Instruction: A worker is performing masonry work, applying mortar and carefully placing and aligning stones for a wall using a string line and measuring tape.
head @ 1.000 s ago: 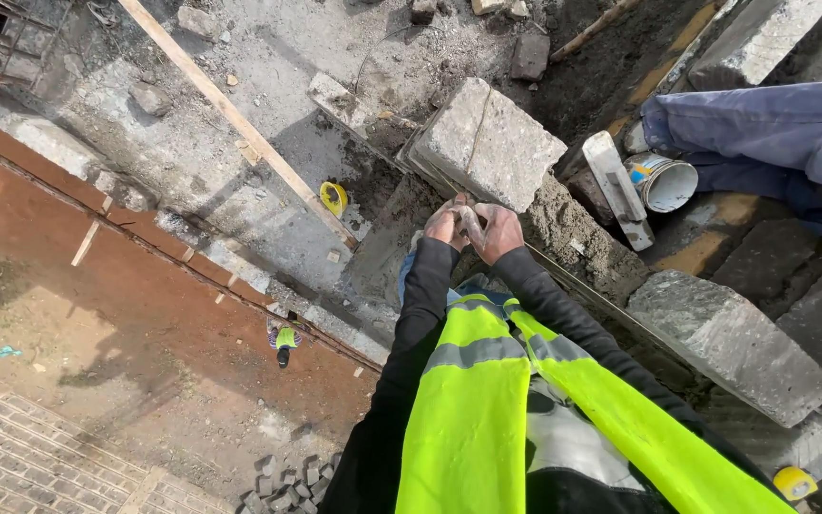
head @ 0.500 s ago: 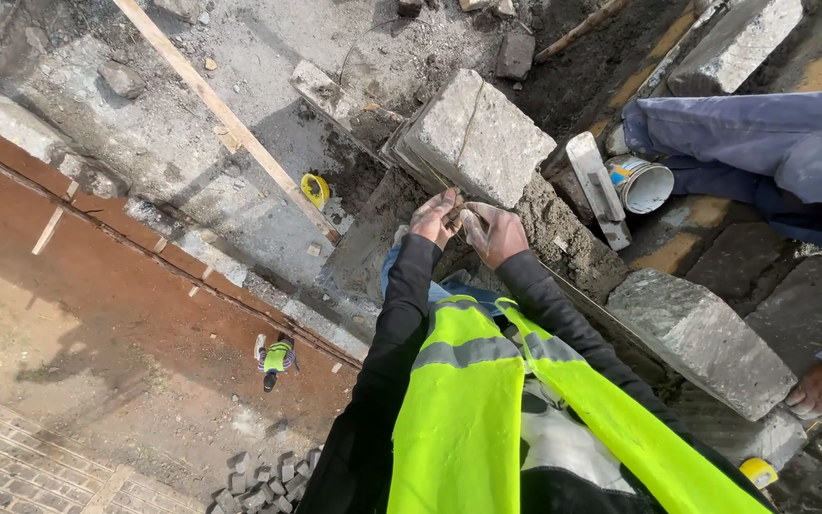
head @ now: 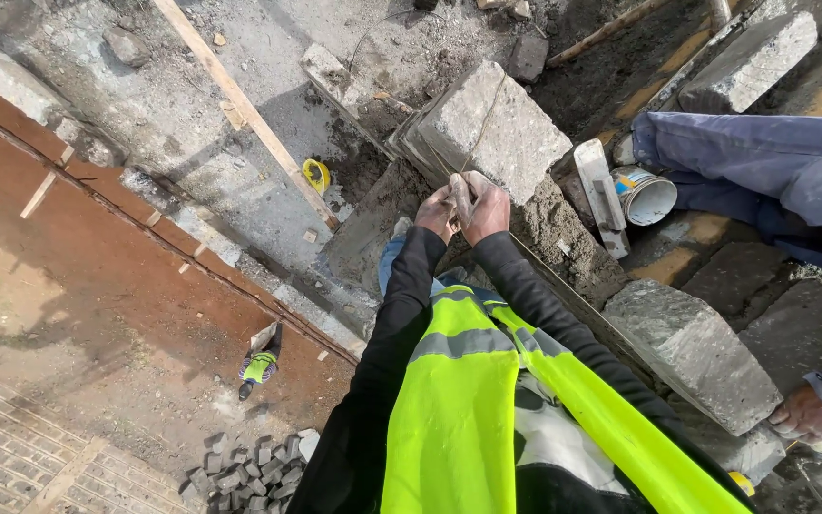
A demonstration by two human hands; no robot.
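Both my hands meet in front of me at the near edge of a large grey stone block (head: 487,119). My left hand (head: 433,217) and my right hand (head: 487,205) are closed together around a short brown peg-like piece (head: 461,195). A thin string (head: 487,114) runs from the hands up across the top of the block. My black sleeves and yellow high-visibility vest (head: 449,409) fill the lower middle of the view. What the fingers do on the string is too small to see.
Another person in blue clothing (head: 773,167) leans in at the right, with a hand (head: 804,414) at the lower right. A white bucket (head: 646,197) and a flat white tool (head: 601,195) lie by the block. More stone blocks (head: 701,352), a wooden batten (head: 240,105), a yellow object (head: 316,174).
My hands stay together at the block's edge, working the peg slightly. The other person's hand has come further into view at the lower right.
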